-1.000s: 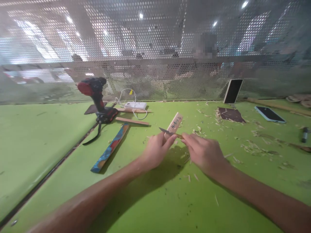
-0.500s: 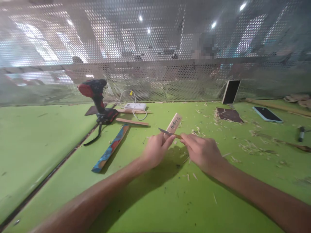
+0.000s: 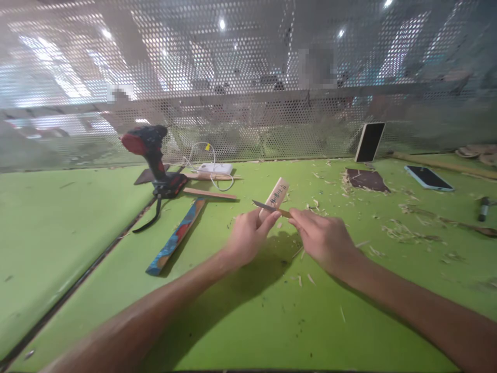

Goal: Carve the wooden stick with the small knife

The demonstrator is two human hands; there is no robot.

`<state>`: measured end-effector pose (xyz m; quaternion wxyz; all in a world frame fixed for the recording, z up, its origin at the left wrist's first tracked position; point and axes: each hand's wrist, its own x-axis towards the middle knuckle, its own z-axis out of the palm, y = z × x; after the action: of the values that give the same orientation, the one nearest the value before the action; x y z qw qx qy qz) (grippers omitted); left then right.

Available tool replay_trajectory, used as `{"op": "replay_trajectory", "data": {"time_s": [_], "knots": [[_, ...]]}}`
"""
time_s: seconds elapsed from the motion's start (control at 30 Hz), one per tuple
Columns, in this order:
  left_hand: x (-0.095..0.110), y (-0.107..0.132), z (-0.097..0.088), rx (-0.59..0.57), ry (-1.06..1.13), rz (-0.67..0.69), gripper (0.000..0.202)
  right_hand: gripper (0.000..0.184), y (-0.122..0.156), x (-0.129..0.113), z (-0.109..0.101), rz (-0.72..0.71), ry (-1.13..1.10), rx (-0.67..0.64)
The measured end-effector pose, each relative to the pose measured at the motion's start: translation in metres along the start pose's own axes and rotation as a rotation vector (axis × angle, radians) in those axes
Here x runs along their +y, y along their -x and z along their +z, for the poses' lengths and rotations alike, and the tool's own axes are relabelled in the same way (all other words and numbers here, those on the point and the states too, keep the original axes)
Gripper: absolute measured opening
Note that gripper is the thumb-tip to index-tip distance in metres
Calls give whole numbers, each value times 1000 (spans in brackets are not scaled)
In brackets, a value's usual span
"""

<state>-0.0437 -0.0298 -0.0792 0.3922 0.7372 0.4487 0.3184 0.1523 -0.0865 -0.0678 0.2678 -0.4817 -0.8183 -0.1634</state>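
Note:
My left hand is closed around the lower end of a pale wooden strip with dark writing on its face. The strip tilts up and away to the right. In my right hand is a knife, gripped by its yellowish-brown handle. Its narrow grey blade points left and lies across the strip, just above my left thumb. My left thumb is close against the blade or handle; whether it presses on it I cannot tell. Wood shavings are scattered on the table around both hands.
A cordless drill stands at back left, near a white power bank with a cable. Closer lies a blue painted wooden strip. To the right are a brown sheet, a phone and a marker. A perforated metal screen borders the green table.
The knife blade has shifted slightly along the wooden strip, and both hands keep their hold. The whole view has moved a little.

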Motion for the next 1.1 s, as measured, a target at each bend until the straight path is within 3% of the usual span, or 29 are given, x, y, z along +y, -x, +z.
{"op": "replay_trajectory", "data": {"time_s": [0.33, 0.67, 1.1], "knots": [[1, 1, -1, -17, -49, -8, 51, 34, 2, 3, 7, -18, -34, -8], [-2, -1, 0, -75, 34, 31, 54, 34, 1, 4, 1, -48, 3, 22], [-4, -2, 0, -57, 48, 6, 55, 42, 1, -3, -3, -36, 66, 39]]}}
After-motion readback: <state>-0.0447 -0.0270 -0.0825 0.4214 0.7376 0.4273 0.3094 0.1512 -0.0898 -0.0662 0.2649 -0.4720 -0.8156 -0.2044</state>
